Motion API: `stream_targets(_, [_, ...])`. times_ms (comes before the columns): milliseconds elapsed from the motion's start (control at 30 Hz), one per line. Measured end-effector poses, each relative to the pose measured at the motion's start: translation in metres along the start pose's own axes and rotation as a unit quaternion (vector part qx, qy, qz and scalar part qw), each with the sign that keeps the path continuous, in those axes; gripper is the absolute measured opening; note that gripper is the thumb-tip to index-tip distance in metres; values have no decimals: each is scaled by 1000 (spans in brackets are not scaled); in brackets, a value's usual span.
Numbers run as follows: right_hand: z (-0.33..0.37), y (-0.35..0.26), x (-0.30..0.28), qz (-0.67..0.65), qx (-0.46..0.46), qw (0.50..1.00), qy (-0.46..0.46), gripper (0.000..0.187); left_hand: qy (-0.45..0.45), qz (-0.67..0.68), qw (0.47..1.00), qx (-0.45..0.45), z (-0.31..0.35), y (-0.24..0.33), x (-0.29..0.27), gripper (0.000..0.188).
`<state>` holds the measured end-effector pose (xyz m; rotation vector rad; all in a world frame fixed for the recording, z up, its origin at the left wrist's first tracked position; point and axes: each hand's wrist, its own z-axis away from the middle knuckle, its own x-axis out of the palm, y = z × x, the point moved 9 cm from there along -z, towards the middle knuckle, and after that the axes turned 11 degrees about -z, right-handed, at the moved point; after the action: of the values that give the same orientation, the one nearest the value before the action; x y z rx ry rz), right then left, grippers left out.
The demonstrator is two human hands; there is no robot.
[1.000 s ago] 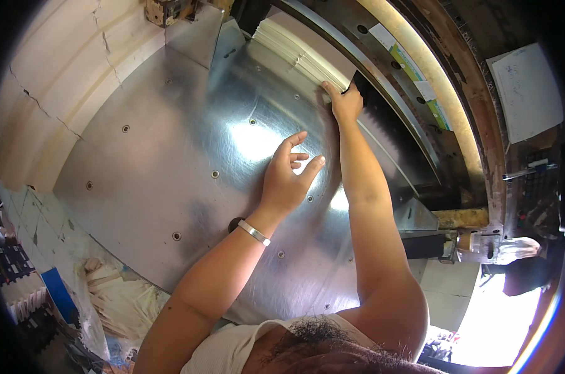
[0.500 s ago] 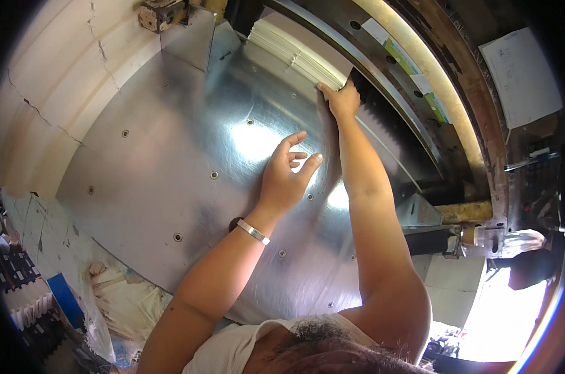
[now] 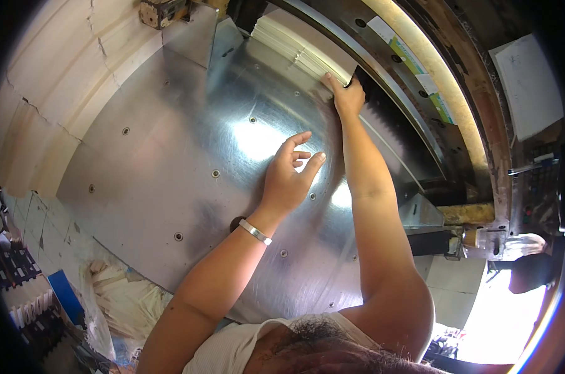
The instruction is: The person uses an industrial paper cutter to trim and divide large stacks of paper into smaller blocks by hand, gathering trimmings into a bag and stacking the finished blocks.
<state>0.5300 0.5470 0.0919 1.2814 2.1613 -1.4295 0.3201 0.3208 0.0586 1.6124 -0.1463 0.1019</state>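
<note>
A thick stack of white paper [image 3: 304,45] lies at the far side of a shiny metal table [image 3: 151,156], partly under the bar of a machine. My right hand [image 3: 349,100] reaches out to the stack's near right corner. Its thumb presses on the front side while the other fingers go round the right side, where they are partly hidden. Over the middle of the table hovers my left hand [image 3: 290,182], fingers loosely curled and apart, holding nothing. A light-coloured band [image 3: 255,232] circles the left wrist.
Beyond the stack runs a curved-looking metal bar [image 3: 382,81] with a lit strip [image 3: 447,68] behind it. An upright metal plate [image 3: 192,37] stands at the far left. Crumpled plastic [image 3: 123,299] lies below the table's left edge. A white sheet [image 3: 528,87] hangs at the right.
The view has shifted slightly. My right hand stays at the stack's corner, its thumb slightly more upright. My left hand keeps almost the same pose over the table.
</note>
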Motion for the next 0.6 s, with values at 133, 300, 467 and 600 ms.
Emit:
stream_targets(133, [-2, 2, 1, 6, 11, 1000, 11, 84, -1, -10, 1000, -5, 0, -2, 1, 58])
stream_targets(300, [-2, -2, 5, -40, 21, 999, -24, 96, 0, -98, 995, 28, 3, 9, -3, 60])
stream_targets(467, [4, 22, 3, 79, 118, 989, -42, 131, -14, -154, 987, 54, 2, 13, 2, 60])
stream_targets(600, [42, 23, -7, -51, 87, 992, -73, 141, -17, -164, 984, 61, 2, 10, 5, 63])
